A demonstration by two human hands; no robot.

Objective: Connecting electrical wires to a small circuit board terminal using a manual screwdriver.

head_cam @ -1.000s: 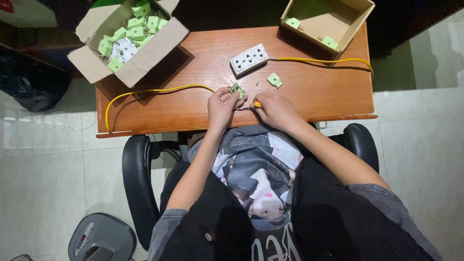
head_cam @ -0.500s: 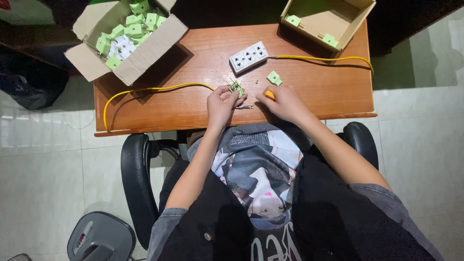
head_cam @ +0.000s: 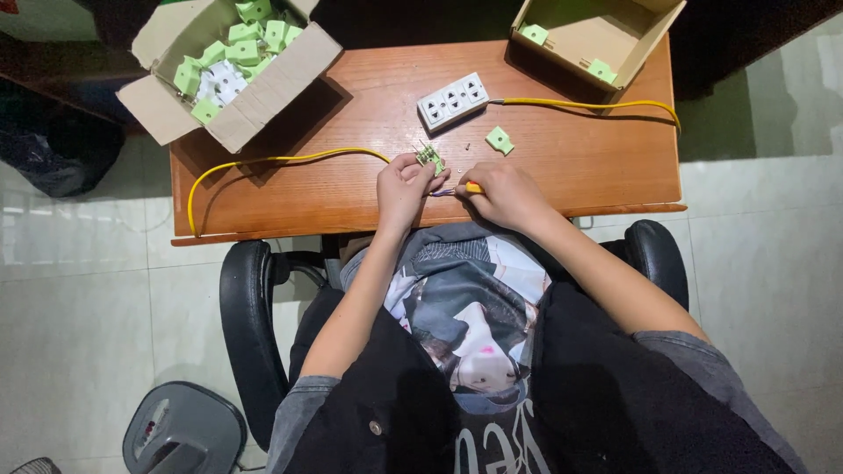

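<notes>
Gripping a small green socket part (head_cam: 429,156) near the desk's (head_cam: 562,167) front edge, the left hand (head_cam: 402,186) steadies it; the right hand (head_cam: 502,195) is closed around a yellow-handled screwdriver (head_cam: 467,188) beside it.

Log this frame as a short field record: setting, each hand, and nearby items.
setting: wooden desk, person seated in a black chair
left hand: holds a small green part joined to a yellow cable
right hand: grips a yellow-handled tool
nearby: white power strip; loose green piece
boxes: left box with green parts; right box nearly empty
</notes>
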